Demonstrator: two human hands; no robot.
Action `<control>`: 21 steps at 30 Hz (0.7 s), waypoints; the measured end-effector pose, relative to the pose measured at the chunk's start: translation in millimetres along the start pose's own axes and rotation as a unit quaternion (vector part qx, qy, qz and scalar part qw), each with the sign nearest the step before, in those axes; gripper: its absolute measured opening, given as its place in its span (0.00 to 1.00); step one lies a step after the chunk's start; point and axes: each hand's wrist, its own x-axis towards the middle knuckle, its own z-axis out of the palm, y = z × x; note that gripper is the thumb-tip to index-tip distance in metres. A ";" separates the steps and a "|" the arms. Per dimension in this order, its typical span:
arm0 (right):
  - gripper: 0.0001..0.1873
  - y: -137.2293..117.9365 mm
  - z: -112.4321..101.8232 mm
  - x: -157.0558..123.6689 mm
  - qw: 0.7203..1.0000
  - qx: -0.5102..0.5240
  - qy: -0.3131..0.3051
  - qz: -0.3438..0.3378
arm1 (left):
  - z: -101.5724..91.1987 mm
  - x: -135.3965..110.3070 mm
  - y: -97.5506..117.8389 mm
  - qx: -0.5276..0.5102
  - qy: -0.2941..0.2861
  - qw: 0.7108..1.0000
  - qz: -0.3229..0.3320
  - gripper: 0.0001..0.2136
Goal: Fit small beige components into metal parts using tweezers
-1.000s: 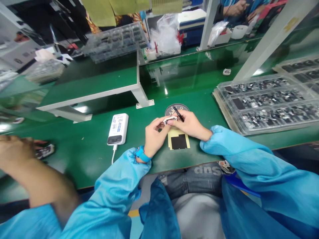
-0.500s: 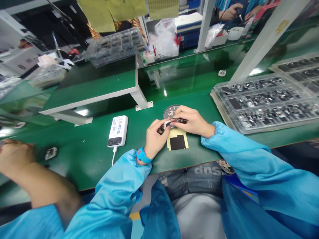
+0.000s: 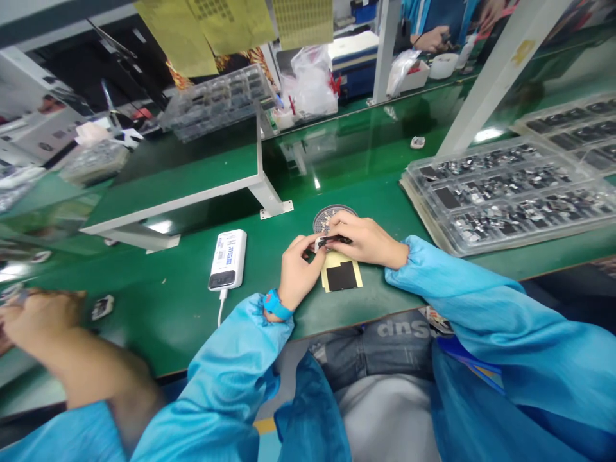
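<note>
Hands (image 3: 299,269) above green bench (image 3: 168,333), shelf (image 3: 197,163) beyond

Items spread across the green bench (image 3: 173,321)

A white power bank (image 3: 228,256) lies flat, a white cable (image 3: 221,311) leading from its near end. Left of the power bank rests a small part (image 3: 102,307); behind it stands a low platform (image 3: 192,163). Right of the power bank lies a yellow sheet (image 3: 331,259) bearing a black patch (image 3: 341,277), with a round dish (image 3: 318,222) farther back. Well to its right sits a clear compartment tray (image 3: 481,247).
</note>
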 end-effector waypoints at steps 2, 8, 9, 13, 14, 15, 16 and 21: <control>0.09 0.0 0.5 0.7 1.000 0.025 -0.011 0.000 | -0.2 0.3 -0.4 0.001 0.001 1.000 -0.004 0.10; 0.07 12.5 -3.6 3.9 0.991 0.091 0.085 0.057 | -1.0 0.8 -2.9 -0.013 0.009 1.000 -0.024 0.09; 0.07 16.4 -5.3 3.8 0.991 0.063 0.082 0.091 | -1.1 0.8 -2.9 -0.013 0.008 1.000 -0.025 0.09; 0.08 28.8 -11.3 2.3 0.980 -0.008 0.058 0.188 | -1.5 0.9 -2.4 -0.011 0.001 0.999 -0.034 0.09; 0.08 29.9 -12.0 2.2 0.979 -0.005 0.066 0.194 | -1.6 1.0 -2.2 -0.010 0.000 0.999 -0.034 0.09; 0.08 30.1 -12.3 2.3 0.978 0.001 0.077 0.195 | -1.6 1.0 -1.9 -0.010 -0.001 0.999 -0.033 0.09; 0.08 29.7 -12.2 2.5 0.977 0.008 0.087 0.195 | -1.7 1.1 -1.7 -0.010 -0.002 0.999 -0.031 0.09; 0.09 24.4 -6.8 4.1 0.975 0.044 0.109 0.191 | -2.4 1.5 -1.6 -0.015 -0.010 1.000 -0.014 0.09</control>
